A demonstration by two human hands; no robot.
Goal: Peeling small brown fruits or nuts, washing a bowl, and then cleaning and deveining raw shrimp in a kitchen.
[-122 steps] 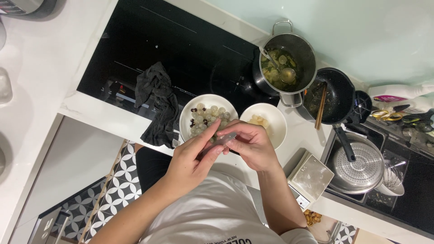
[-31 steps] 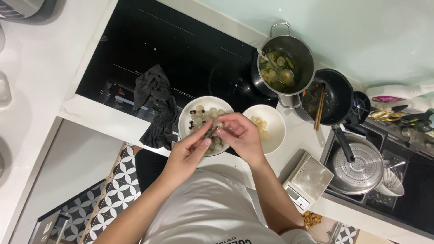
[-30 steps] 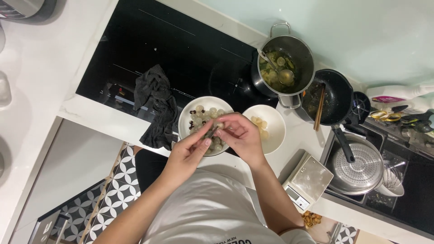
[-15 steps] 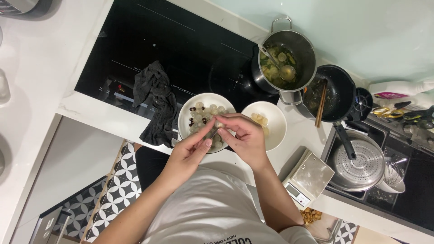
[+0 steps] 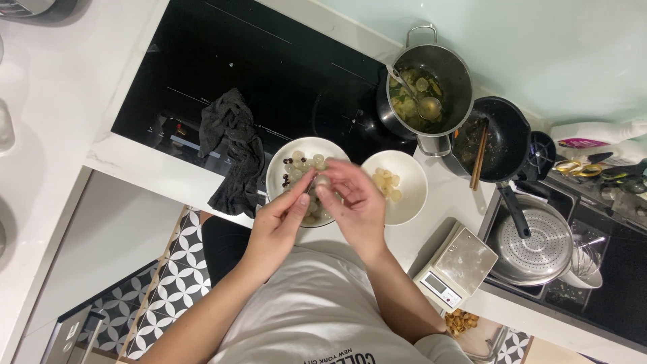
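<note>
Right now your left hand [image 5: 280,226] and right hand [image 5: 354,202] meet over the white bowl [image 5: 280,168] of pale fruits, fingertips of both pinching one small pale fruit [image 5: 322,182] between them. Just beside it sits a second white bowl [image 5: 411,202] with a few peeled pieces.

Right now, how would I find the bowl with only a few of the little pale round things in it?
Start at the big steel pot of soup on the black stove. Just below it on the white counter sit two white bowls side by side. The one you want is on the right, clear of the hands, with only a few pale pieces; the other bowl is fuller with dark bits mixed in.
</note>
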